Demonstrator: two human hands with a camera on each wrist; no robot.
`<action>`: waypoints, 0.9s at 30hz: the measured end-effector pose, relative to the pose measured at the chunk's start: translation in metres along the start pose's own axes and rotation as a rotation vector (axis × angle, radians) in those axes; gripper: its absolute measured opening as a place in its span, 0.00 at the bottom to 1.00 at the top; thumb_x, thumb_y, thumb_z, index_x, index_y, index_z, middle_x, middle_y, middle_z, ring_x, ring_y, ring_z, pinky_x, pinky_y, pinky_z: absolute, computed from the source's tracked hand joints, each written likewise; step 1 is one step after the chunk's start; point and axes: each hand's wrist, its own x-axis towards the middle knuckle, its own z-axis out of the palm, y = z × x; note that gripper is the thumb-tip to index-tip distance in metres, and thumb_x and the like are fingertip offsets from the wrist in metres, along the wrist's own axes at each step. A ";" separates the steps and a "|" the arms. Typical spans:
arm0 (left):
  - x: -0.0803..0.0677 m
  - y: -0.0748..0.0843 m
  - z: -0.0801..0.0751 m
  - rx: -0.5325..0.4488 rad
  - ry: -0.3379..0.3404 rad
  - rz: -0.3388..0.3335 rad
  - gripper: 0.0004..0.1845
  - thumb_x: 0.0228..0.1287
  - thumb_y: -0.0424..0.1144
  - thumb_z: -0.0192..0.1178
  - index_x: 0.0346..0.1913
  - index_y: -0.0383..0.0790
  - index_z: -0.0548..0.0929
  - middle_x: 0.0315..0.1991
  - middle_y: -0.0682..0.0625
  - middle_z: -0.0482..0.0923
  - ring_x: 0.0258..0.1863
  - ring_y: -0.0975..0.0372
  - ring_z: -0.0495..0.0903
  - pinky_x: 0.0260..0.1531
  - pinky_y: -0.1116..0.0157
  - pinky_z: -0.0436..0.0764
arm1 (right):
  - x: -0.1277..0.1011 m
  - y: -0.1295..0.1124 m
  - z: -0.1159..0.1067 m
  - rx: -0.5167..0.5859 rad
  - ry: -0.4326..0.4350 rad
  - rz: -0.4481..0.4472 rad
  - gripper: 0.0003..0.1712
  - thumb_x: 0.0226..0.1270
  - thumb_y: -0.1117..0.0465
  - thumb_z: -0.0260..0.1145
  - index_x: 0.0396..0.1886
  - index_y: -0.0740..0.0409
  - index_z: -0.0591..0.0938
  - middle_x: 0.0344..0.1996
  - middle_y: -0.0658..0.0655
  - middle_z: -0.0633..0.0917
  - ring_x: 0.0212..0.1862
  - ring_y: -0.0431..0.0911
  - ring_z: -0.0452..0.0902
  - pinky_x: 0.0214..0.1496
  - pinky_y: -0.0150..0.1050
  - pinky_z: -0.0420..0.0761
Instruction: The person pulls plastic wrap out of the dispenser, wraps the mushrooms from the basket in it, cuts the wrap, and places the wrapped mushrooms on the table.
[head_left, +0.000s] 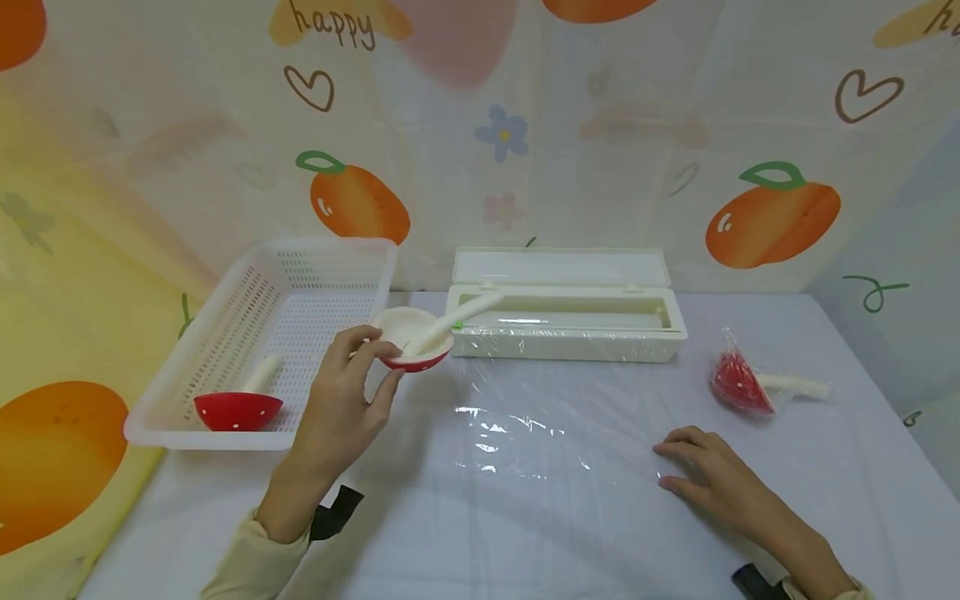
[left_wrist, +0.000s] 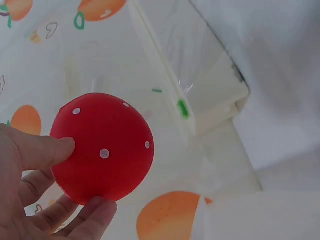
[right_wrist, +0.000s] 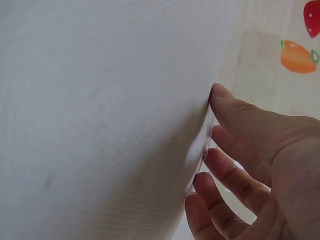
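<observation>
In the head view, my left hand (head_left: 341, 408) grips a red bowl with a white handle (head_left: 416, 362) by its rim, thumb below and fingers at the near edge. Its inside is white, with the handle leaning out to the right. The red underside with white dots (left_wrist: 103, 150) fills the left wrist view. From the white wrap box (head_left: 566, 346), clear plastic film (head_left: 517, 425) stretches over the table towards me. My right hand (head_left: 712, 475) rests at the film's right edge, thumb and fingers apart, fingertips against the film and tablecloth.
A white perforated basket (head_left: 172, 358) on the left holds another red dotted bowl with a white handle (head_left: 238, 411). A third one, wrapped in film (head_left: 742, 385), lies at the right. The box's lid (head_left: 562, 267) stands raised against the patterned backdrop.
</observation>
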 end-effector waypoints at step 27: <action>-0.006 0.025 0.072 -0.081 -0.229 0.165 0.13 0.58 0.29 0.69 0.45 0.42 0.80 0.58 0.45 0.76 0.60 0.54 0.77 0.54 0.62 0.82 | 0.000 0.003 0.003 0.004 0.053 -0.032 0.22 0.48 0.60 0.80 0.46 0.54 0.86 0.46 0.51 0.82 0.48 0.50 0.77 0.50 0.45 0.77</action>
